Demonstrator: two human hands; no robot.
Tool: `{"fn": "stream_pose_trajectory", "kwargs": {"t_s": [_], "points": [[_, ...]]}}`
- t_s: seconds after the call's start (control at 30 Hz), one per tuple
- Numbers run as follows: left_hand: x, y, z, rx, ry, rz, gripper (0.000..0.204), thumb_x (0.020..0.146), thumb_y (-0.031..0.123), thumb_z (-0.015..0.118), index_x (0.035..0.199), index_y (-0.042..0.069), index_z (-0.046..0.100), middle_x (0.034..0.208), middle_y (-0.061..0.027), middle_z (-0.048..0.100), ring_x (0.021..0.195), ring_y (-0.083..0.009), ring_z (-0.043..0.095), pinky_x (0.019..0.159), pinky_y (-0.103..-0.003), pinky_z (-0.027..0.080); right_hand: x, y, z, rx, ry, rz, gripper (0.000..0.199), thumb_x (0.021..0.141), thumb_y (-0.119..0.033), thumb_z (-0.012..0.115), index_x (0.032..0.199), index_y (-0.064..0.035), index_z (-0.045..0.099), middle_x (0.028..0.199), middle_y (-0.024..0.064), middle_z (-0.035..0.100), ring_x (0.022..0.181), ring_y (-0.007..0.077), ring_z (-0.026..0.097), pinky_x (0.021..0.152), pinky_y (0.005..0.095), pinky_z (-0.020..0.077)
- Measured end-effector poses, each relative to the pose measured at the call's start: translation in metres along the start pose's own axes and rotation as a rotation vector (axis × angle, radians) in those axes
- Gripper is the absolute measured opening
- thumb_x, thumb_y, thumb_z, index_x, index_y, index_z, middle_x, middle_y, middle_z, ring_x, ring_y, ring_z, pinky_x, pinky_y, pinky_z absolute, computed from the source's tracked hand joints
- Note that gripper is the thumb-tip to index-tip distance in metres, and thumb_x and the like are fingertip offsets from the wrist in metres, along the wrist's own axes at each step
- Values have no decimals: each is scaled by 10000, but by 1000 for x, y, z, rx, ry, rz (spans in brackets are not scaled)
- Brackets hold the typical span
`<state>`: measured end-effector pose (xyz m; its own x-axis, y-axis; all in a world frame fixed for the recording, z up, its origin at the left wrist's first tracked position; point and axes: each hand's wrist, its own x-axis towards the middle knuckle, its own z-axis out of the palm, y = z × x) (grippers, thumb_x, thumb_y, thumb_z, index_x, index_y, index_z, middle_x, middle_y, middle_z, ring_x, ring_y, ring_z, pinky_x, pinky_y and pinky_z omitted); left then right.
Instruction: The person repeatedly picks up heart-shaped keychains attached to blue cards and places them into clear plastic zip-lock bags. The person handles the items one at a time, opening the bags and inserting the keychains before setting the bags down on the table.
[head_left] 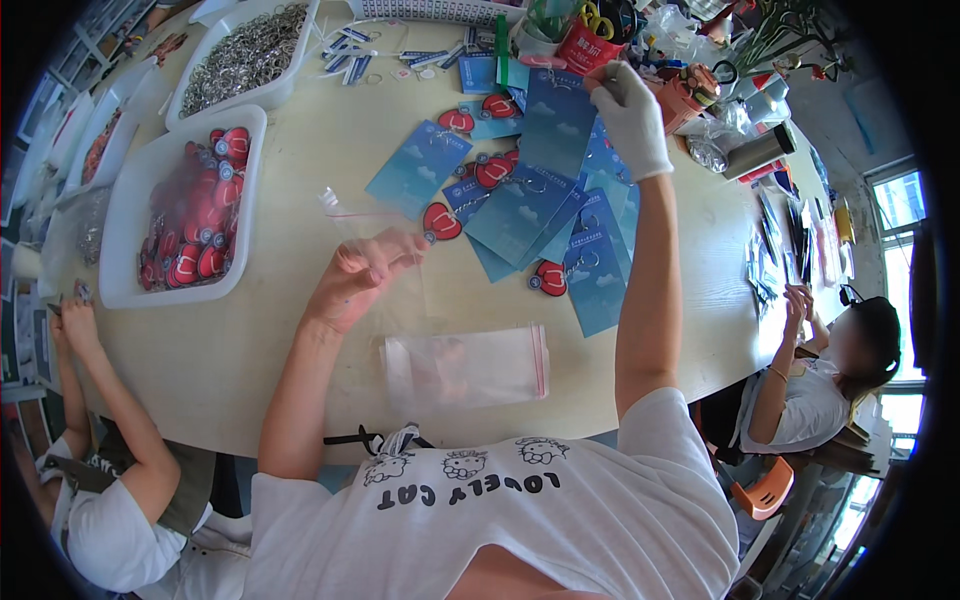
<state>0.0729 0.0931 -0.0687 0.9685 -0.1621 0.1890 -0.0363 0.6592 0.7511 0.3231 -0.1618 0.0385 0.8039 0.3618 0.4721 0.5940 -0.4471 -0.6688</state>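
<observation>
My left hand (362,272) is bare and pinches a clear plastic zip bag (400,295) above the table. My right hand (632,115), in a white glove, reaches to the far side and has its fingers closed at the top corner of a blue card (556,115). Between the hands lies a loose pile of blue cards (520,212) with red heart-shaped keychains (442,222) on rings and small chains. Nearer to me rests a stack of clear zip bags (465,366) with a red seal line.
A white tub of red keychains (112,245) stands left, with a tub of metal rings (180,105) behind it. Scissors (596,22) and a steel flask (760,152) stand at the far right. One co-worker (810,390) sits right, another (120,490) left.
</observation>
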Motion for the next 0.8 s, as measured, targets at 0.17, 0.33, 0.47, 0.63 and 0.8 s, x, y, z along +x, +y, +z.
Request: {"fn": "stream_pose_trajectory", "kwargs": {"t_s": [0.17, 0.33, 0.47, 0.63, 0.8], "points": [[-1, -1, -2, 7, -22, -26, 223, 734, 318, 778, 686, 190, 601, 1133, -30, 536, 1248, -277, 398, 1041, -433, 284, -29, -54, -20, -39, 194, -251, 206, 850, -28, 604, 1050, -33, 556, 931, 64, 685, 868, 160, 691, 726, 252, 511], [13, 0, 12, 1, 36, 59, 255, 735, 359, 775, 681, 193, 588, 1426, -136, 365, 1396, -326, 206, 1141, -471, 137, -39, -50, -18, 284, 20, 144, 193, 875, -71, 532, 1047, 8, 563, 923, 43, 649, 805, 66, 585, 683, 221, 510], [37, 7, 29, -119, -62, 115, 196, 771, 323, 754, 725, 180, 627, 1498, -174, 258, 1420, -317, 159, 1160, -468, 86, -58, -52, -12, 504, -31, 309, 199, 895, -147, 551, 1037, -12, 582, 844, 10, 607, 756, 53, 563, 664, 216, 509], [61, 5, 38, -197, -84, -7, 143, 797, 240, 742, 758, 147, 640, 1421, -123, 409, 1276, -265, 422, 1075, -412, 321, -73, -76, -5, 496, -49, 288, 194, 898, -162, 566, 1024, -16, 587, 828, 7, 605, 728, 52, 550, 651, 216, 507], [54, -2, 59, 6, 88, -221, 102, 778, 132, 759, 794, 105, 662, 982, -21, 632, 935, -154, 597, 795, -300, 461, -87, -71, 11, 541, 37, 339, 235, 886, -166, 599, 1037, 13, 579, 885, 35, 640, 760, 71, 576, 674, 227, 504]]}}
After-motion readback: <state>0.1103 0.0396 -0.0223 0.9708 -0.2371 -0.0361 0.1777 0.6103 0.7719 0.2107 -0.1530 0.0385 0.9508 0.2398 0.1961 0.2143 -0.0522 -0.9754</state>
